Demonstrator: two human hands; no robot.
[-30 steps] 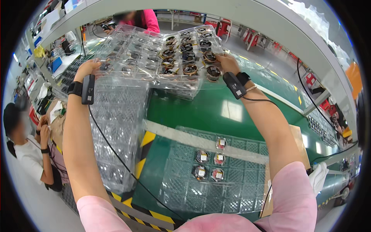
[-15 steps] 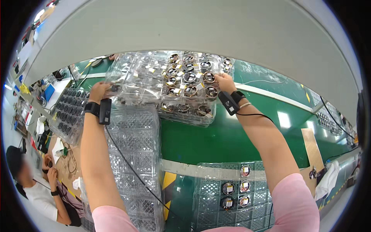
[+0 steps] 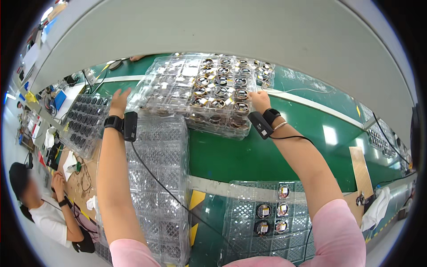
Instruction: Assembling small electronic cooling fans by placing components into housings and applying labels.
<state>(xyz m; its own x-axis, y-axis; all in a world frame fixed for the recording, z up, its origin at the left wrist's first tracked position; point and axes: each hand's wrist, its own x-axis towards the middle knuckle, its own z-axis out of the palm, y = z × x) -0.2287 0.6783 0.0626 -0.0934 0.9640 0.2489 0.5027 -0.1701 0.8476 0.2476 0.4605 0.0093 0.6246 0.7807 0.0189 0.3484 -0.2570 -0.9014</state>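
Note:
A stack of clear plastic trays [image 3: 167, 95] stands at the far middle. Round parts with coiled wire rims and white labels [image 3: 221, 91] fill its right-hand pockets. At the stack's right edge, my right hand [image 3: 259, 100] has its fingers curled against the top tray's rim. My left hand [image 3: 118, 100] is beside the stack's left edge, fingers apart and nothing in them. Whether it still touches the rim I cannot tell. Both wrists wear a black strapped device with a cable.
Empty clear trays [image 3: 155, 164] are piled in front of the loaded stack. Nearer, another tray [image 3: 240, 200] holds several round parts. A tray of black parts [image 3: 82, 118] lies left. A co-worker [image 3: 49, 209] sits at the lower left. A grey panel [image 3: 213, 31] overhangs the bench.
The top tray has come to rest squarer on the stack, its left end swung away from me. My left hand has loosened from its edge; my right hand stays at the right edge.

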